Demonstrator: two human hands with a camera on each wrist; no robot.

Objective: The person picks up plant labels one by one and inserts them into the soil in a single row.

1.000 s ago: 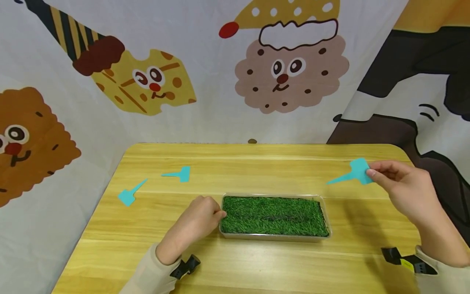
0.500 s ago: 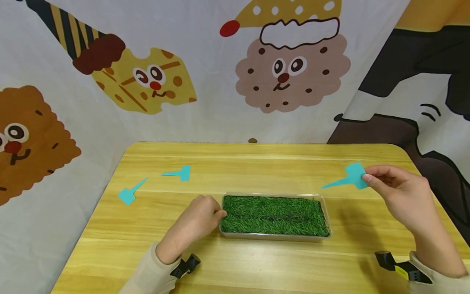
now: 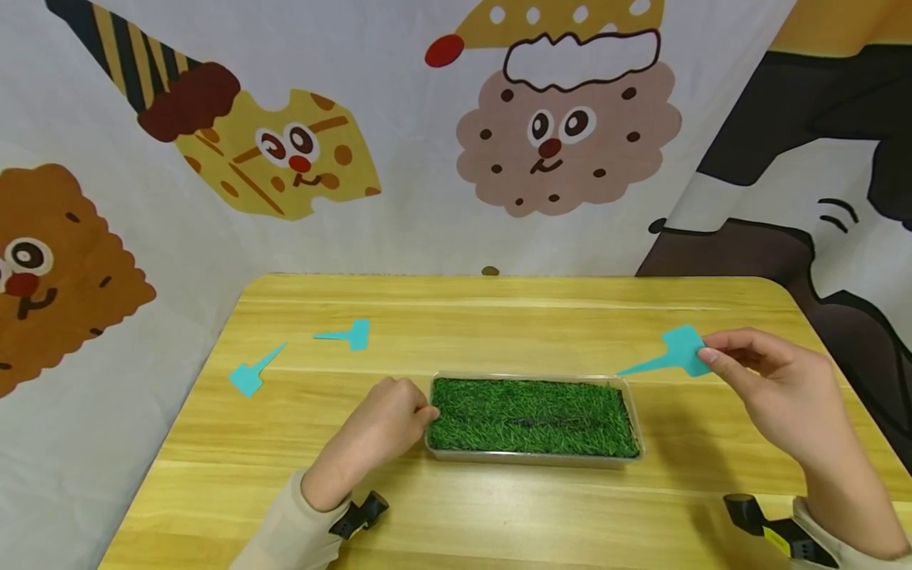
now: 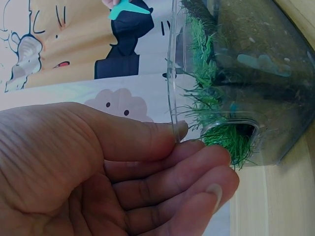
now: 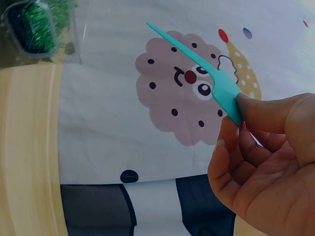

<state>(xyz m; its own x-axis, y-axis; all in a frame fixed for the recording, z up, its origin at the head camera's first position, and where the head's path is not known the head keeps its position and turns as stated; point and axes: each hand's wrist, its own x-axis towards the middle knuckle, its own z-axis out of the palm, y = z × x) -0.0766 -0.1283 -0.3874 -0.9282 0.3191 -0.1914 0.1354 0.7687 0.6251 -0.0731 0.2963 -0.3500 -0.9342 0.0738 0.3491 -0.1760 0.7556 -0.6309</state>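
A clear plastic box [image 3: 534,458] filled with green artificial grass [image 3: 527,400] sits on the table. My left hand [image 3: 388,416] pinches the rim at its left end; the left wrist view has thumb and index finger on the clear edge [image 4: 172,73]. My right hand [image 3: 777,380] holds a turquoise plant label [image 3: 684,351] by its wide head, between thumb and fingers. Its pointed stem aims left, the tip overlapping the box's far right corner in the head view. In the right wrist view the label [image 5: 226,93] is raised, its point away from the fingers.
Two more turquoise plant labels lie at the table's left: one near the edge [image 3: 247,379], one farther back [image 3: 359,336]. The wooden table [image 3: 492,522] ends at a cloth backdrop [image 3: 413,237] with cartoon figures. A dark slit [image 3: 552,423] runs along the grass.
My right hand has brought the plant label left and a little toward me, closer to the box. The left hand has stayed on the rim.
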